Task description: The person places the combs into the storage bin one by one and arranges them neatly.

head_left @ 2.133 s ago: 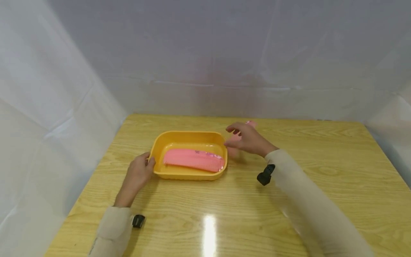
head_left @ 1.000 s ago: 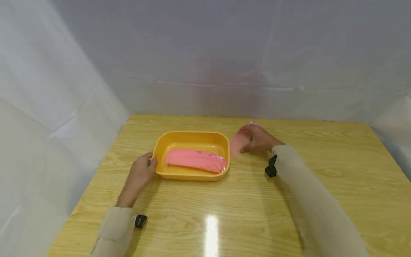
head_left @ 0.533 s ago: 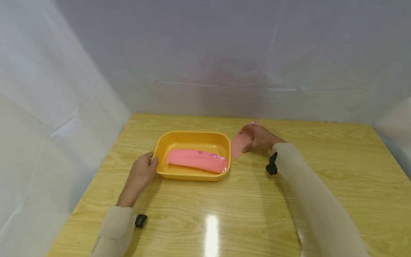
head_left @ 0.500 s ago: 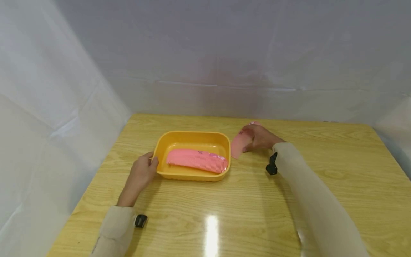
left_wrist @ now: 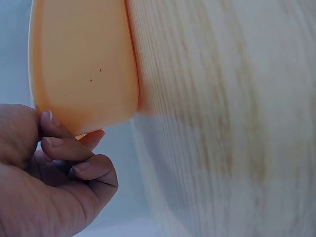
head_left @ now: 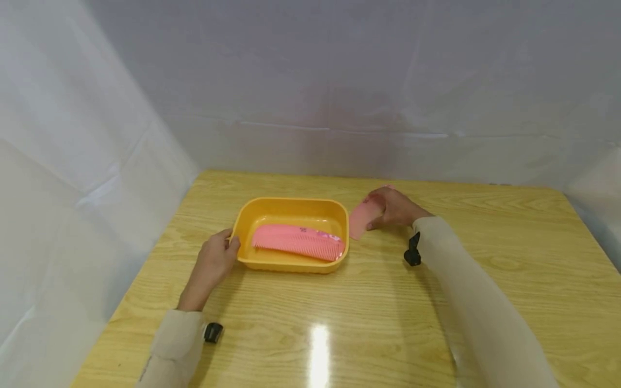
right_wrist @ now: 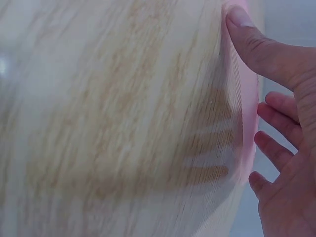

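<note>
A yellow plastic tray (head_left: pixel 291 267) sits on the table, and one pink comb (head_left: pixel 296 241) lies inside it with teeth toward the near side. My left hand (head_left: pixel 212 261) grips the tray's left end; in the left wrist view its thumb and fingers (left_wrist: pixel 64 148) pinch the corner of the rim. Just right of the tray a second pink comb (head_left: pixel 360 218) lies slantwise on the table. Over it is my right hand (head_left: pixel 394 207), thumb on the near edge and fingers on the far one, hiding part of it. The right wrist view shows the thumb (right_wrist: pixel 240 19) touching this comb.
The wooden table (head_left: pixel 291 323) carries both combs and the tray. Pale sheeting (head_left: pixel 364 81) hangs behind the table and on the left and right sides. Black straps with small cameras (head_left: pixel 412 253) are on both wrists.
My right hand has moved right from beside the tray's rim onto the second comb and taken hold of it. The left hand has kept its grip on the tray. Little differs over the last half second.
</note>
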The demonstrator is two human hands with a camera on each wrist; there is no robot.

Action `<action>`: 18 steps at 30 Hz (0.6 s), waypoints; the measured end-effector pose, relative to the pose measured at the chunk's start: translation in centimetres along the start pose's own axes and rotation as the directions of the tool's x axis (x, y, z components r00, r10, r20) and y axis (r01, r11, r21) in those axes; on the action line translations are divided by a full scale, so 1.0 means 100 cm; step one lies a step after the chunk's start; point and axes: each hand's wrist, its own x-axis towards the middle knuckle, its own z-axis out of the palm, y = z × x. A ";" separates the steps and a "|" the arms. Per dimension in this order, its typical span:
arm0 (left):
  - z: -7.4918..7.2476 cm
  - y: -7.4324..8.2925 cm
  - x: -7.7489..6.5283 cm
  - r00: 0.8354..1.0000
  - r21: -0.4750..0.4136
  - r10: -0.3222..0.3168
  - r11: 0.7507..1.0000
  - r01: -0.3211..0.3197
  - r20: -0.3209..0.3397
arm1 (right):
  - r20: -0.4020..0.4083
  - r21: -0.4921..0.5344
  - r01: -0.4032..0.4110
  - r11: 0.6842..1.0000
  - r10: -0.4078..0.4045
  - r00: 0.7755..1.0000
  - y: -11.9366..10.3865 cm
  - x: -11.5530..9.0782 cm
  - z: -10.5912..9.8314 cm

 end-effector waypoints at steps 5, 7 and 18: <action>-0.001 0.001 0.000 1.000 0.000 0.000 1.000 0.000 -0.001 | -0.023 -0.037 -0.027 0.999 0.026 0.999 0.004 -0.002 0.001; -0.001 0.001 0.000 1.000 0.001 -0.002 1.000 0.002 -0.002 | -0.034 -0.043 -0.031 0.999 0.030 0.999 0.006 -0.003 0.002; -0.001 0.000 0.002 1.000 0.004 0.004 1.000 -0.004 -0.002 | -0.062 -0.034 -0.038 0.999 0.035 0.997 0.006 -0.011 -0.001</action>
